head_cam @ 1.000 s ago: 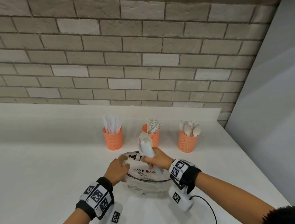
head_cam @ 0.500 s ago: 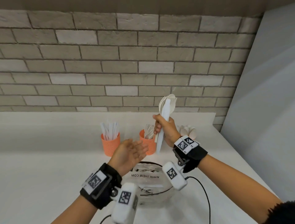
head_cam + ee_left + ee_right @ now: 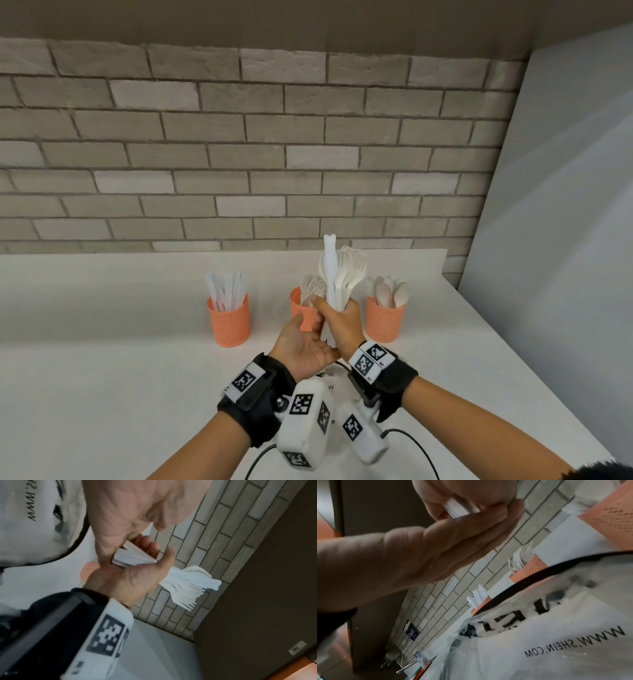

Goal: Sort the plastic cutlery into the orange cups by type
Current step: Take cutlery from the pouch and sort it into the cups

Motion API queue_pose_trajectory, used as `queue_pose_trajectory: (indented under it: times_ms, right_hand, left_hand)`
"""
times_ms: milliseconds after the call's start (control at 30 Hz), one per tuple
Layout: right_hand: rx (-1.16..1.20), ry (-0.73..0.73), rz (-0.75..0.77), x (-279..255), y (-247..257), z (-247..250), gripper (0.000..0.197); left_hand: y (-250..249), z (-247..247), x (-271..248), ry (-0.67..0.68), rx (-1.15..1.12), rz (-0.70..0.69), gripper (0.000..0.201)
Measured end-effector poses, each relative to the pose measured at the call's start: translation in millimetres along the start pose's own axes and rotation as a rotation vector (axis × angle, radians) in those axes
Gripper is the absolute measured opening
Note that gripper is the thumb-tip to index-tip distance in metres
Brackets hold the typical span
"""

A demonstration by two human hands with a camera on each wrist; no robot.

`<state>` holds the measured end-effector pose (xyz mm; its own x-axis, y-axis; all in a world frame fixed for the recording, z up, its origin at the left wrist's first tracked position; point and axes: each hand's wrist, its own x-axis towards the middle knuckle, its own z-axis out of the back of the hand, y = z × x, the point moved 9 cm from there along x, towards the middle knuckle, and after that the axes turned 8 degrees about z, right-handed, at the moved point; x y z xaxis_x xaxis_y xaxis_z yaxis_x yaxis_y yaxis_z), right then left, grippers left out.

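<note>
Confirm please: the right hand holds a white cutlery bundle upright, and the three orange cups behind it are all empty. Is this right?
Not quite. The right hand does hold the cutlery bundle upright, but the three orange cups are not empty: the head view shows white cutlery standing in each one.

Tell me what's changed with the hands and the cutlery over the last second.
The right hand lifted the bundle of white cutlery out of the plastic bag and holds it upright above the table. The left hand let go of the bag and came up, open, under the handle ends. The three orange cups stayed put.
</note>
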<state>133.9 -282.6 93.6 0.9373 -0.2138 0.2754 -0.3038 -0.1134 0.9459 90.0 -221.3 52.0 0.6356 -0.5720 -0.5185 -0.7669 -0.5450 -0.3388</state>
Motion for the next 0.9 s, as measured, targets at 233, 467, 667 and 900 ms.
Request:
queue_pose_trajectory:
  times_ms: [233, 467, 667, 900]
  right_hand:
    - [-0.103, -0.006, -0.052, 7, -10, 8, 0.031]
    - [-0.319, 0.016, -0.041, 13, -16, 14, 0.022]
    - [-0.456, 0.023, -0.036, 11, -25, 15, 0.024]
    - [-0.59, 0.034, 0.03, 13, -28, 17, 0.016]
  left_hand:
    - [-9, 14, 9, -0.106, 0.37, -0.041, 0.049]
    - [-72, -1, -14, -0.282, 0.721, -0.523, 0.017]
    - [-106, -20, -29, -0.471, 0.884, -0.813, 0.016]
    - [-98, -16, -18, -0.569, 0.861, -0.761, 0.035]
